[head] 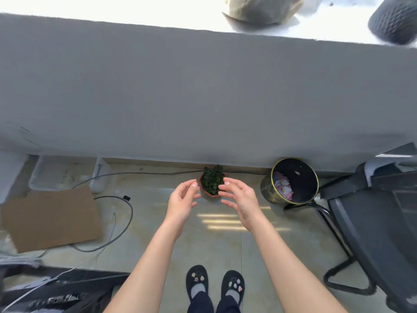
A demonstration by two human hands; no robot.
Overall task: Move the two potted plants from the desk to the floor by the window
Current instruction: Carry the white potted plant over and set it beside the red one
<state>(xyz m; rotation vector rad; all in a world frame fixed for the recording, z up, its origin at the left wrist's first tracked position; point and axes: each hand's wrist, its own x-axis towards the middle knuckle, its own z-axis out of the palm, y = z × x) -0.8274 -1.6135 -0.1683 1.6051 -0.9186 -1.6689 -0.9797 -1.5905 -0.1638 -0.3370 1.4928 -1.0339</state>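
Note:
A small potted plant (pixel 212 182) with dark green leaves in a reddish pot stands upright on the tiled floor, close to the grey wall under the window sill. My left hand (pixel 183 200) hovers just left of the pot, fingers spread, holding nothing. On the pot's right my right hand (pixel 239 198) is likewise open and empty. Both hands are near the pot; I cannot tell whether the fingertips touch it. A second potted plant is not in view.
A black waste bin (pixel 291 181) with crumpled paper stands right of the plant. A black chair (pixel 370 213) fills the right side. Cardboard (pixel 52 219), cables (pixel 117 224) and a clear tray (pixel 65 172) lie at left. My feet in black shoes (pixel 215 284) stand below.

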